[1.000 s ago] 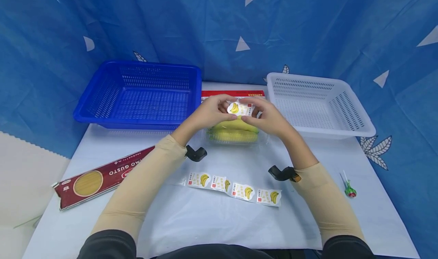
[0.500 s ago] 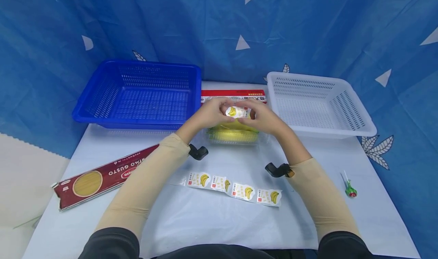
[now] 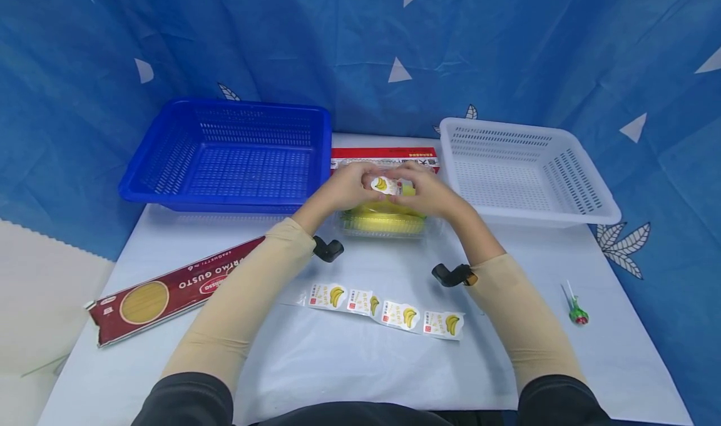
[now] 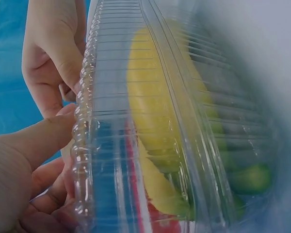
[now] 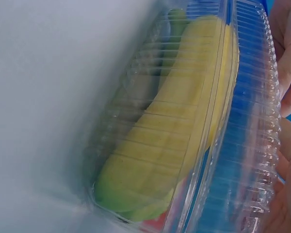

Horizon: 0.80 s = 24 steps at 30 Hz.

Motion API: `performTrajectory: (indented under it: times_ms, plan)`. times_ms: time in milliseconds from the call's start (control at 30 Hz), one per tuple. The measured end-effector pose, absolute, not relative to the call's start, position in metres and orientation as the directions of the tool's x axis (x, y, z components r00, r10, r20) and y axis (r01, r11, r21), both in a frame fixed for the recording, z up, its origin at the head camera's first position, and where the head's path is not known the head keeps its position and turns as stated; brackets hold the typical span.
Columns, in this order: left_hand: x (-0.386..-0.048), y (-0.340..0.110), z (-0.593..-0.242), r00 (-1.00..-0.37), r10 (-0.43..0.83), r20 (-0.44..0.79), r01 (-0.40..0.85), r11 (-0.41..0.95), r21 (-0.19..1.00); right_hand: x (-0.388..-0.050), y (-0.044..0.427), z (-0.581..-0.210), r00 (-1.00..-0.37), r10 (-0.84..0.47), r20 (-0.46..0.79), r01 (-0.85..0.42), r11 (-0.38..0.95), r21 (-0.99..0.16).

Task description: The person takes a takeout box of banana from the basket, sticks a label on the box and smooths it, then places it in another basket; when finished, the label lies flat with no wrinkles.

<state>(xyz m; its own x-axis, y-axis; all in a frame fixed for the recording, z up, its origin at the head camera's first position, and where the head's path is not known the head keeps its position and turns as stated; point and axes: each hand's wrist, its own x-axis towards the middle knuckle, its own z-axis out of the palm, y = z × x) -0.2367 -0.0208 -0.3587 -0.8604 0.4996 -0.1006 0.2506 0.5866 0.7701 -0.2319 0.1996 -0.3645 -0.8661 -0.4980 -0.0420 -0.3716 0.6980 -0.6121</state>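
Blue curtain (image 3: 338,50), both hands (image 3: 345,186) pinching a banana sticker (image 3: 384,185) in head view only, beaded box rim (image 4: 83,145) in wrist views

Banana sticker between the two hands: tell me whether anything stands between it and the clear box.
In the head view nothing visible stands between the banana sticker and the clear box lower in that picture. The left hand and right hand flank the sticker; whether either reaches beneath it is hidden.

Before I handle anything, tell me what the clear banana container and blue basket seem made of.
The banana container: probably thin plastic, glossy and transparent; bananas show through its ribbed walls. The blue basket: likely moulded plastic, slightly shiny, with regular slots.
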Motion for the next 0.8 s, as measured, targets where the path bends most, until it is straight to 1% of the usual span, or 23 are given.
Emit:
performTrajectory:
  times_ms: [200,433,633,800]
  plan:
    - [-0.2382,-0.0194,-0.3599,-0.863,0.487,-0.134,0.248,0.639,0.728,-0.2346,0.1991,-0.3641,-0.871,-0.488,-0.058,-0.359,0.712,-0.604]
    - [-0.2381,-0.0186,-0.3589,-0.871,0.477,-0.121,0.257,0.651,0.715,-0.2345,0.1978,-0.3631,-0.879,-0.473,-0.056,-0.355,0.731,-0.583]
    - [-0.2374,-0.0172,-0.3577,-0.870,0.474,-0.132,0.253,0.661,0.706,-0.2355,0.1974,-0.3644,-0.877,-0.479,-0.042,-0.371,0.729,-0.575]
    - [-0.2376,-0.0154,-0.3573,-0.873,0.465,-0.145,0.250,0.683,0.686,-0.2349,0.1987,-0.3649,-0.886,-0.461,-0.048,-0.353,0.739,-0.573]
